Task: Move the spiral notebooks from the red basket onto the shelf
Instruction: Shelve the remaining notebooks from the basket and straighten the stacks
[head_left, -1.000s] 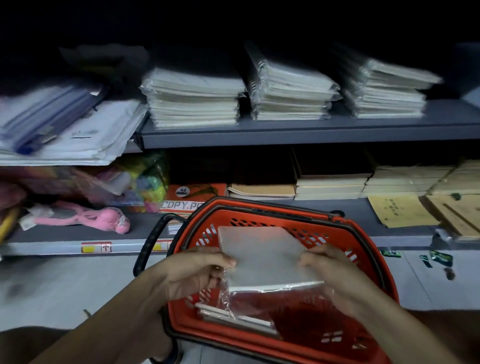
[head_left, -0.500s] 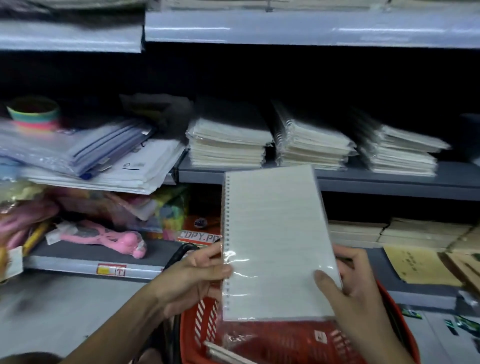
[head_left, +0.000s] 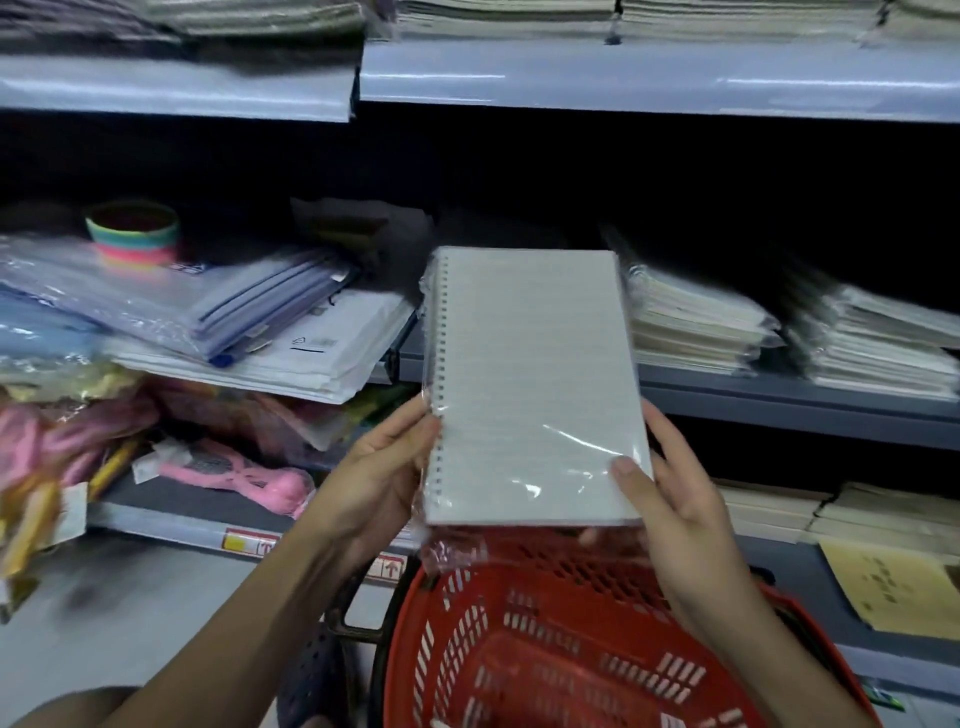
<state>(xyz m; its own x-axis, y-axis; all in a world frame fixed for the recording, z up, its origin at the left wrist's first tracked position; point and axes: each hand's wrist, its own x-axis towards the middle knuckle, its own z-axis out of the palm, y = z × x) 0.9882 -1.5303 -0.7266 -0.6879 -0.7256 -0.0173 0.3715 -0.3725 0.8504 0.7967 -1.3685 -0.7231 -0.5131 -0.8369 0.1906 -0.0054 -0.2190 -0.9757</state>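
I hold a white spiral notebook (head_left: 530, 379) in clear plastic wrap upright in front of the grey shelf (head_left: 779, 405), its spiral on the left. My left hand (head_left: 384, 467) grips the lower spiral edge. My right hand (head_left: 670, 499) grips the lower right corner, thumb on the cover. The red basket (head_left: 545, 649) sits below the notebook, its inside mostly out of view. Stacks of wrapped spiral notebooks (head_left: 696, 322) lie on the shelf just right of the held one, with another stack (head_left: 872, 343) farther right.
To the left, plastic folders and envelopes (head_left: 223, 322) overhang a shelf under a rainbow ring toy (head_left: 132, 234). Pink toys (head_left: 234, 473) lie on the lower shelf. Brown envelopes (head_left: 893, 587) and paper stacks fill the lower right. An upper shelf (head_left: 623, 78) runs overhead.
Both hands lifted the notebook out of the basket and up to shelf height. The view tilted upward, so the basket dropped toward the bottom edge.
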